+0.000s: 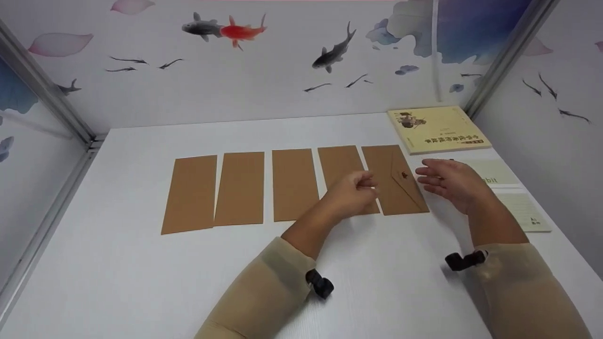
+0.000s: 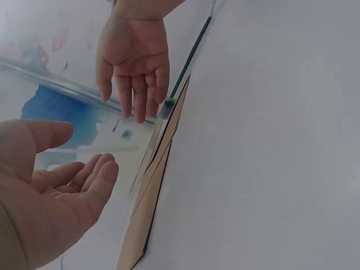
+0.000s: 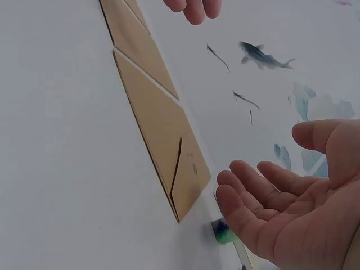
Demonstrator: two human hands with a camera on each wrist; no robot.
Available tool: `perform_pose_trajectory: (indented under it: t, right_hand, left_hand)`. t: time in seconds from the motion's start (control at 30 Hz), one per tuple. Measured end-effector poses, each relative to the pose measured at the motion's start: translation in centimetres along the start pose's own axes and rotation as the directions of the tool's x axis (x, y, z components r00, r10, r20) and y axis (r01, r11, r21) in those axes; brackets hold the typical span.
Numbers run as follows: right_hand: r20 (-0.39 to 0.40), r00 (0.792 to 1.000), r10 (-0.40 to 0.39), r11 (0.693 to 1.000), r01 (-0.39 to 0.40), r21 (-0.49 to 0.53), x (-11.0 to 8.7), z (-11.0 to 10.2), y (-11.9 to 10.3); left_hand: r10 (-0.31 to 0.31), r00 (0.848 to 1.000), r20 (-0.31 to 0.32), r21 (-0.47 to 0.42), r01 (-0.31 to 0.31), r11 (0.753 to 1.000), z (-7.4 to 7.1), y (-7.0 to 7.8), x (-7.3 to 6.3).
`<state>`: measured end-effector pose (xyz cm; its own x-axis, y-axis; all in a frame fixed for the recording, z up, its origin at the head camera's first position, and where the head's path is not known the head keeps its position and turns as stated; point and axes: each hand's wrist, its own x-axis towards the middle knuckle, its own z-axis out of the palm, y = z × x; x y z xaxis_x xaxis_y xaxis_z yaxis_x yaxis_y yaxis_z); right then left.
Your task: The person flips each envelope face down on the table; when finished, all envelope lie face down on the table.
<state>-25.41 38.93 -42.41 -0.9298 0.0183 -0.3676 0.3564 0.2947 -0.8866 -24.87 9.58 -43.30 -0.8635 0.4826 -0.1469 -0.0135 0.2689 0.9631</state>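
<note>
Several brown paper envelopes lie side by side in a row, among them the leftmost envelope (image 1: pixel 189 195) and the middle envelope (image 1: pixel 294 183). The rightmost envelope (image 1: pixel 393 188) shows its pointed flap and a small dark mark. My left hand (image 1: pixel 353 193) hovers over the right part of the row, fingers loosely bent and holding nothing. Just right of the rightmost envelope, my right hand (image 1: pixel 454 183) is held in the air with relaxed, slightly spread fingers, also empty. The right wrist view shows that envelope (image 3: pixel 163 135) apart from my right hand (image 3: pixel 292 208).
A yellow book (image 1: pixel 438 132) lies at the back right corner of the white table (image 1: pixel 141 287). Two pale green pads (image 1: pixel 527 214) are partly hidden behind my right hand and forearm. White panels (image 1: pixel 282 89) printed with fish stand around the table, joined by metal posts (image 1: pixel 513 56).
</note>
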Motion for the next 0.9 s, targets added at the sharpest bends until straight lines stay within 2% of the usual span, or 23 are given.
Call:
perform_pose_trajectory:
  t: [0.13,0.3,0.47,0.7,0.9]
  right_hand:
    - [0.009,0.999,0.045,0.998,-0.045,-0.035,-0.3,-1.1,0.6]
    - [0.006,0.996,0.085,0.996,-0.084,-0.016,-0.2,-1.9,0.7]
    - [0.025,0.995,0.092,0.996,-0.092,0.008,0.1,-1.8,0.8]
    - [0.085,0.993,0.088,0.991,-0.096,0.096,0.1,-1.7,1.1]
    - [0.115,0.989,0.097,0.984,-0.113,0.140,0.1,-2.2,1.7]
  left_hand:
    - [-0.032,0.999,-0.019,-0.020,0.032,0.999,1.7,0.1,0.6]
    - [-0.089,0.996,-0.025,-0.091,0.086,0.992,3.3,0.1,1.1]
    - [-0.131,0.991,-0.018,-0.137,0.127,0.982,3.4,0.0,1.4]
    - [-0.144,0.989,0.016,-0.161,0.144,0.976,3.1,-0.2,1.6]
    - [-0.148,0.987,0.057,-0.164,0.155,0.974,3.4,-0.4,1.7]
